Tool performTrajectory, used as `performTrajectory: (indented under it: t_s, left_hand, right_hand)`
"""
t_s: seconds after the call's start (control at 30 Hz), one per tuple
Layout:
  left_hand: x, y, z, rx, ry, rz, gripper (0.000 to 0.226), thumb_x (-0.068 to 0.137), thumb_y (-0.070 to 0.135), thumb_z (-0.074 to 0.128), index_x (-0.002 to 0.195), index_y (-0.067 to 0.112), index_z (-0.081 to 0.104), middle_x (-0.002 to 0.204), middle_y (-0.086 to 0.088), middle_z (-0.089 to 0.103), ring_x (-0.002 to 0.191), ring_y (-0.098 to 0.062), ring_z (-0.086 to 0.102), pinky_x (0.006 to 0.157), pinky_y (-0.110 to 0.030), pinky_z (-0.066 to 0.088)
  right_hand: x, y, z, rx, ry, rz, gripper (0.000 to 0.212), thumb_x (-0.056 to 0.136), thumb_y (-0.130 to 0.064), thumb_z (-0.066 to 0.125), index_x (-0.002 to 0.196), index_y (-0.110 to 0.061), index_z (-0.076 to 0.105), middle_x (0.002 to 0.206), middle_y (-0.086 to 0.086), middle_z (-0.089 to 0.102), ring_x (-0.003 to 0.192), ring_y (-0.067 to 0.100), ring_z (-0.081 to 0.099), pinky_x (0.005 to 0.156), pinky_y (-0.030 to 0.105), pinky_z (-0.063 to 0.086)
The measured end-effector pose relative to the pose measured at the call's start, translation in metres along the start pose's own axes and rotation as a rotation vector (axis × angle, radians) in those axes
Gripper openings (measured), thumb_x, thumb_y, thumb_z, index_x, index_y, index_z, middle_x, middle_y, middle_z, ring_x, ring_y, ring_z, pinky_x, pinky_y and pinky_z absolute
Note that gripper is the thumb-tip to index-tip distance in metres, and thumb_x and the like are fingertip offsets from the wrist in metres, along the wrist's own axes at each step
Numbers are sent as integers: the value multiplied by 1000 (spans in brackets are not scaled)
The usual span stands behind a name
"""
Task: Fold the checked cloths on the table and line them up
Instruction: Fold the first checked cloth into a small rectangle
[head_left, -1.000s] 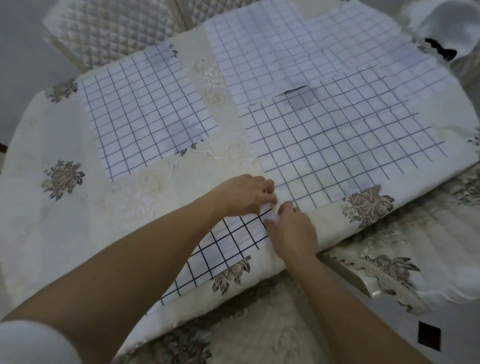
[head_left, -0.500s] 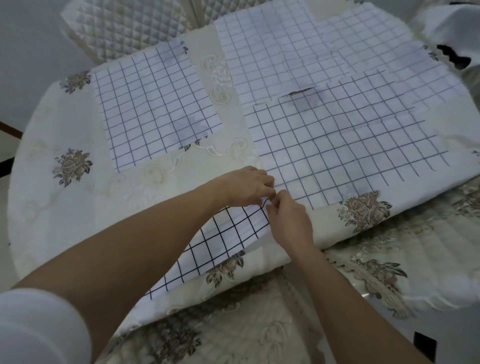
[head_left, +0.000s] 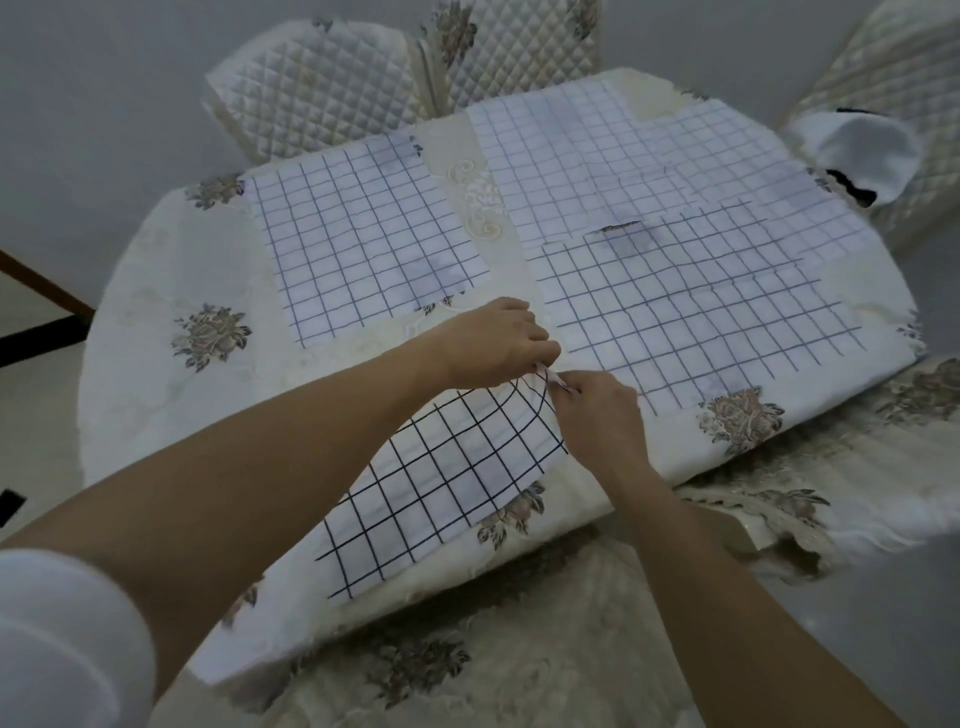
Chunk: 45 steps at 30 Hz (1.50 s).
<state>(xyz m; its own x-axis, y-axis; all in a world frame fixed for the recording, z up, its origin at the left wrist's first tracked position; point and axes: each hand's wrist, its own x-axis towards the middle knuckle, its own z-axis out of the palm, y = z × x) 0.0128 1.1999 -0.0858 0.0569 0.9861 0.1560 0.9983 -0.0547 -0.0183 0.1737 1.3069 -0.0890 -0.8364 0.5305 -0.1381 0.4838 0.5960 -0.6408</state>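
A folded checked cloth (head_left: 363, 244) is lying flat at the table's (head_left: 140, 374) left, while the left hand (head_left: 493, 343) and right hand (head_left: 597, 421) are both pinching one corner of the near cloth (head_left: 447, 483), probably lifting it to start a fold beside the overlapping pile (head_left: 691, 291).

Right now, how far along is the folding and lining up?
Early. One cloth lies alone at the far left, possibly folded. Both hands, left hand and right hand, pinch a corner of the near cloth. The overlapping cloths at right remain spread, not yet lined up.
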Motion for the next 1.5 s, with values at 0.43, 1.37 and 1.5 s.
performTrajectory:
  t_s: [0.43,1.37,1.5]
  left_hand:
    - [-198,29,-32,-173,77,-232,21,81,0,74,100,8,73,98,-8,71,83,-28,65,67,-39,56]
    - [-337,140,54,-341,34,-1059,57,93,33,61,143,10,45,151,-19,38,137,-35,37,109,-50,39]
    - [-320,163,59,-281,-126,-973,79,91,63,47,153,17,28,162,-13,17,148,-31,18,116,-48,27]
  right_hand:
    - [-140,-101,110,-260,123,-298,28,98,-28,53,120,-23,70,112,-6,72,96,21,63,72,34,51]
    - [-136,-58,166,-149,-253,-401,34,97,-25,57,130,-17,61,123,3,60,109,22,57,89,34,48]
    - [-106,-22,139,-361,-321,-643,51,90,-47,51,130,-18,59,129,6,57,122,29,53,95,49,51]
